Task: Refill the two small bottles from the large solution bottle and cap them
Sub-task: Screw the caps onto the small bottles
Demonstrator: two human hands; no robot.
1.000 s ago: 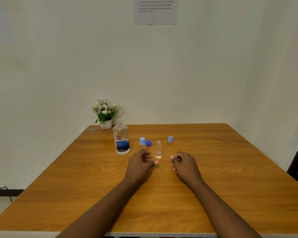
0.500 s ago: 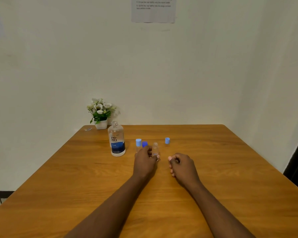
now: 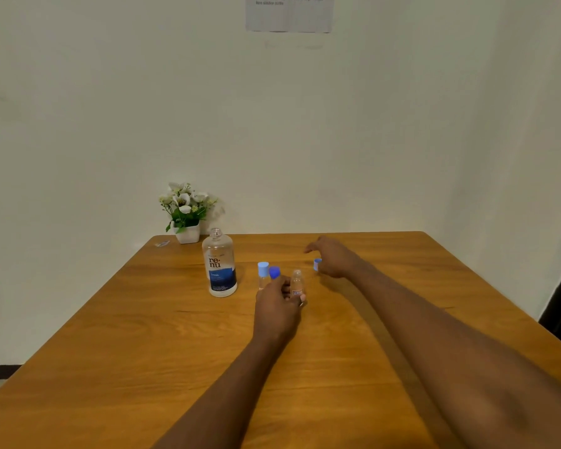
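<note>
Head-worn view — forward, downward, over table (image 3: 143, 319)

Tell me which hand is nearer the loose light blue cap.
Right. The right hand is right at the light blue cap; the left hand is holding the uncapped small bottle.

Your near half of the brown wooden table (image 3: 117, 345) lies bare on both sides of your forearms. Mid-table, a tight row stands in the way: the large clear solution bottle with the blue label (image 3: 219, 264), a small light-blue-capped bottle (image 3: 263, 273), a dark blue cap (image 3: 274, 272) and an uncapped small clear bottle (image 3: 297, 283), with narrow gaps between them. The white pot of flowers (image 3: 186, 212) blocks the far left corner; the far right stays free.
</note>
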